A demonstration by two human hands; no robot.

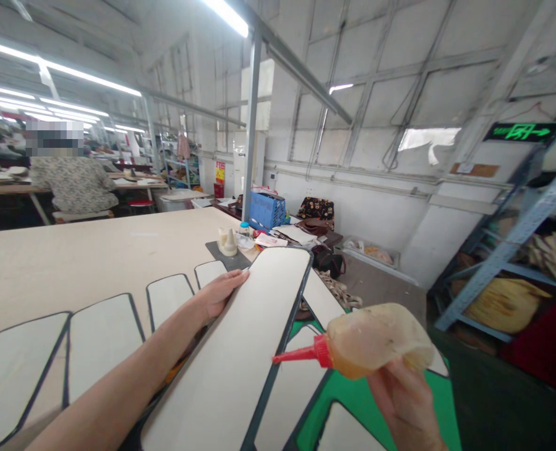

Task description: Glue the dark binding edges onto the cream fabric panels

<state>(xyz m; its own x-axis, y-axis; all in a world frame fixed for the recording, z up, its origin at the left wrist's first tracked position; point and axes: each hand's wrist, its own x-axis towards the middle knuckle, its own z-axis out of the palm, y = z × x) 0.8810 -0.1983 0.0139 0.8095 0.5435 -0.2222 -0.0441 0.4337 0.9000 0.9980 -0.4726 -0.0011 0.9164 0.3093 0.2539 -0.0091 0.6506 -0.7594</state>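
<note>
A blue plastic basket (267, 210) stands just beside a metal post (252, 125). Right of the basket sits a dark patterned bag (316, 210), and in front of it is a small bottle with a blue cap (245, 230). Well to its left, a person in a patterned top (78, 183) sits facing away. Far to its right are a metal rack (517, 247) holding a yellowish bundle (506, 305) and, higher up, a green lit exit sign (521, 131).

Left arm extended forward, hand (219, 294) closed in a grip. Right hand (402, 394) raised, fingers curled, wrist low.
</note>
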